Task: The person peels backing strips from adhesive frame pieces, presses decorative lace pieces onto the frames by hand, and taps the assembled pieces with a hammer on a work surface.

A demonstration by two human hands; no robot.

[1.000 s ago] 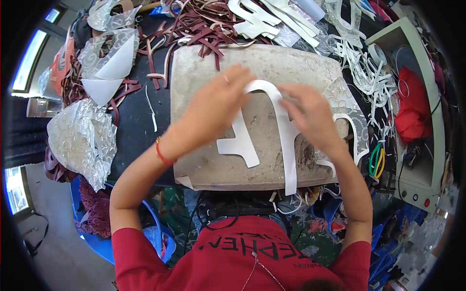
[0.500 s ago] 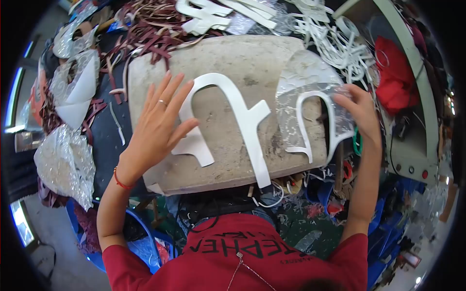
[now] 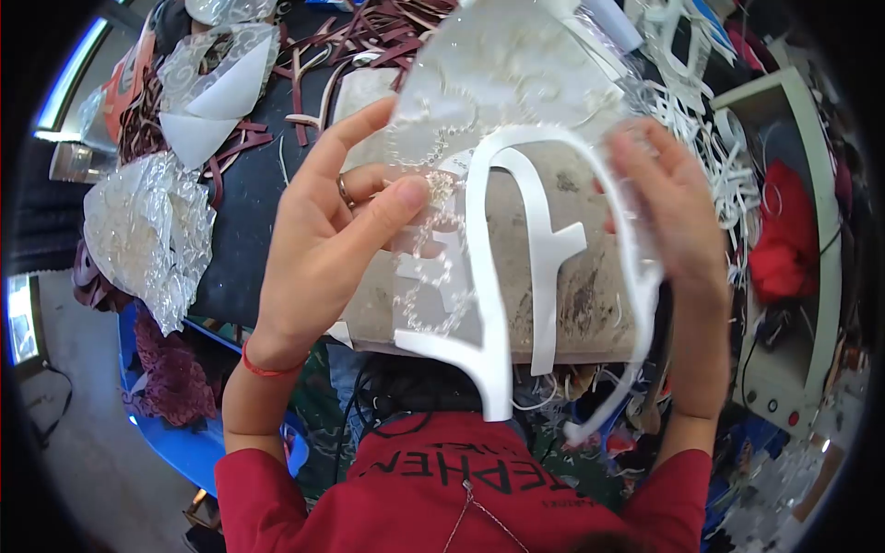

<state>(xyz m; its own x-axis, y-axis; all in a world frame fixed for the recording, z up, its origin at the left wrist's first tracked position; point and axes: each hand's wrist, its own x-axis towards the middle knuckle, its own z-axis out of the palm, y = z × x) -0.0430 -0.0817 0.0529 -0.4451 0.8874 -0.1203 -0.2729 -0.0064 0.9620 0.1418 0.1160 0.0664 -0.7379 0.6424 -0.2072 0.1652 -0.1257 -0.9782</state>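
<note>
A see-through shoe upper piece (image 3: pixel 502 92) with raised beaded patterns and a white curved border is held up above the pale work board (image 3: pixel 599 304). At its left edge my left hand (image 3: pixel 323 235) is closed, thumb in front and fingers behind the clear sheet. My right hand (image 3: pixel 673 203) is closed at the white border on the other side; motion blurs its fingers. Below, a flat white curved cut-out (image 3: pixel 553 244) with a side tab lies on the board, partly covered by the raised piece.
More clear patterned pieces (image 3: pixel 152 230) lie left on the dark table (image 3: pixel 244 230). Maroon strips (image 3: pixel 387 37) are heaped at the back, white scraps (image 3: pixel 728 175) at the right. A grey machine frame (image 3: pixel 811 240) with red cloth (image 3: pixel 782 230) stands right. A blue bin (image 3: pixel 175 452) is below left.
The clear upper piece has been lifted off the board's right side and brought to the middle, nearer the camera. My left hand has gone from spread above the cut-out to gripping this piece.
</note>
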